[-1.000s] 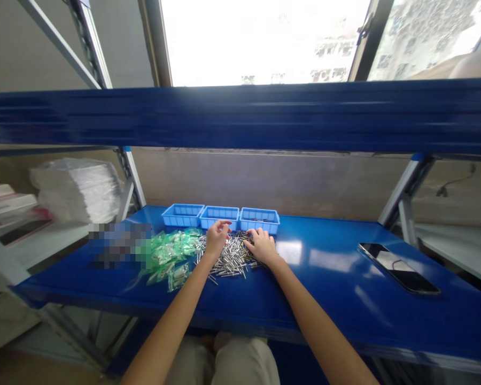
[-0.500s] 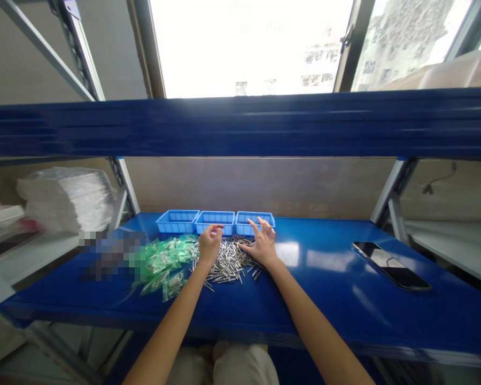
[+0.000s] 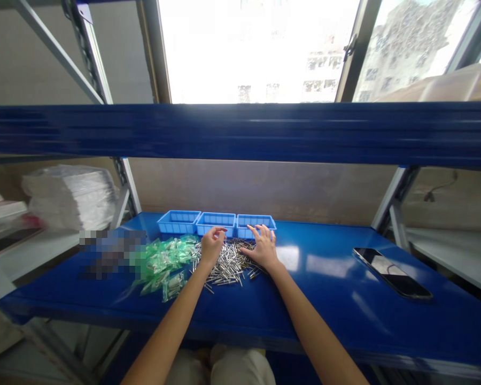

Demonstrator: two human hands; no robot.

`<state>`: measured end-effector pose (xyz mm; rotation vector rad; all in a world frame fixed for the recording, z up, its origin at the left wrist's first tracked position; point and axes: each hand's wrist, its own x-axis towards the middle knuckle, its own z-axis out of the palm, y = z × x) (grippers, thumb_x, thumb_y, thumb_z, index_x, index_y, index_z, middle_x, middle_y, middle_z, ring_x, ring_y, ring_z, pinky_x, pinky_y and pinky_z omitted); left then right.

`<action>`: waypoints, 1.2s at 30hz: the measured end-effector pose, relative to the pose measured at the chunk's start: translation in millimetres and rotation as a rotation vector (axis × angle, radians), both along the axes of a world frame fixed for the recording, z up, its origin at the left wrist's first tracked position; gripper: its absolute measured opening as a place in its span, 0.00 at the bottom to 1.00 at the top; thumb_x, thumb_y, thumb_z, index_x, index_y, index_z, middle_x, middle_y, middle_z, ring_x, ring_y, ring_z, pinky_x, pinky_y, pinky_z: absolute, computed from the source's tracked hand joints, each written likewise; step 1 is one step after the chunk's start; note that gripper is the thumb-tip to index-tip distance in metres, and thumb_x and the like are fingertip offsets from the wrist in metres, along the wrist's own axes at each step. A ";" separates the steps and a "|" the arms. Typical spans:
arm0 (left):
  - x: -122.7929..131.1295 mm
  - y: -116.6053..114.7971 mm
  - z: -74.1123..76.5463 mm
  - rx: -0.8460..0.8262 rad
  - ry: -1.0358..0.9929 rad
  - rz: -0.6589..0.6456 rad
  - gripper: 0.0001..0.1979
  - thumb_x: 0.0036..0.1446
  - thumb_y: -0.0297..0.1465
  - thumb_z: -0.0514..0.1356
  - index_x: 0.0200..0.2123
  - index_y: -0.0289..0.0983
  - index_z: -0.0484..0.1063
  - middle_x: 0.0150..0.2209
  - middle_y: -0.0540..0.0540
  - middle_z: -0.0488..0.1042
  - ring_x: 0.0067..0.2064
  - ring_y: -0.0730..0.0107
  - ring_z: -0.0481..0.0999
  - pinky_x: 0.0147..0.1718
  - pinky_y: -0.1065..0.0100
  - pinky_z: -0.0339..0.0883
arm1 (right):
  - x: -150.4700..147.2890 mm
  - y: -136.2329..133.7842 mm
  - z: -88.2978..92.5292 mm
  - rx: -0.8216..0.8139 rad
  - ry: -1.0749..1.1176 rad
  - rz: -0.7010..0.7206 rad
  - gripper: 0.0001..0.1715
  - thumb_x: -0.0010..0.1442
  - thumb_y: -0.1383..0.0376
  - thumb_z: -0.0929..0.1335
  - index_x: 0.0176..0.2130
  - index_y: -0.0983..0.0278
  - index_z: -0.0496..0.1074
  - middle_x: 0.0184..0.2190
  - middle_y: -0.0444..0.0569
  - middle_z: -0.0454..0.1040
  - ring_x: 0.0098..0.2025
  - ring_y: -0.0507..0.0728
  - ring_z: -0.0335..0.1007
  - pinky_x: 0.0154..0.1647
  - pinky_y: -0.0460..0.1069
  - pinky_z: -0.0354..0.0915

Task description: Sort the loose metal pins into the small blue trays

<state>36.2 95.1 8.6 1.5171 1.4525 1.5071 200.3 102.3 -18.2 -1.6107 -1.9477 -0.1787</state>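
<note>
A heap of small silver metal pins lies on the blue shelf surface, with darker, brassier pieces at its right side. My left hand is over the heap's left part, fingers curled together; whatever they may hold is too small to make out. Spread fingers show on my right hand, which rests at the heap's right edge beside the darker pieces. Behind the hands stand three blue bins in a row: left, middle and right. Green-tinted plastic bags with metal parts lie left of the heap.
A black phone lies at the right of the blue surface. Above the work area runs a thick blue shelf beam. Plastic-wrapped white stacks stand at the far left, beyond a metal post.
The camera view has tilted slightly. My right hand has come down a little, its fingers still spread, and my left hand has hardly moved over the heap.
</note>
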 end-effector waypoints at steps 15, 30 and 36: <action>-0.3 0.2 0.4 0.007 -0.013 -0.017 0.12 0.46 0.34 0.52 0.32 0.35 0.71 0.24 0.48 0.71 0.20 0.75 0.67 0.16 0.75 0.59 | -4.6 -11.2 9.6 -0.099 0.107 0.022 0.12 0.50 0.55 0.66 0.32 0.59 0.73 0.31 0.46 0.73 0.36 0.56 0.68 0.32 0.46 0.59; -0.1 -0.5 1.6 -0.016 0.044 -0.076 0.14 0.47 0.34 0.53 0.34 0.35 0.73 0.24 0.48 0.72 0.20 0.75 0.66 0.15 0.74 0.59 | -10.0 -10.1 14.1 -0.061 0.442 0.020 0.11 0.51 0.58 0.65 0.30 0.59 0.75 0.29 0.46 0.76 0.31 0.56 0.71 0.30 0.48 0.62; 4.3 -1.3 -1.9 -0.051 0.152 -0.219 0.19 0.47 0.39 0.55 0.39 0.34 0.74 0.28 0.44 0.75 0.22 0.73 0.68 0.15 0.74 0.57 | -15.1 -3.4 18.6 -0.034 0.886 0.238 0.15 0.49 0.56 0.66 0.32 0.64 0.75 0.31 0.50 0.77 0.30 0.57 0.72 0.31 0.50 0.67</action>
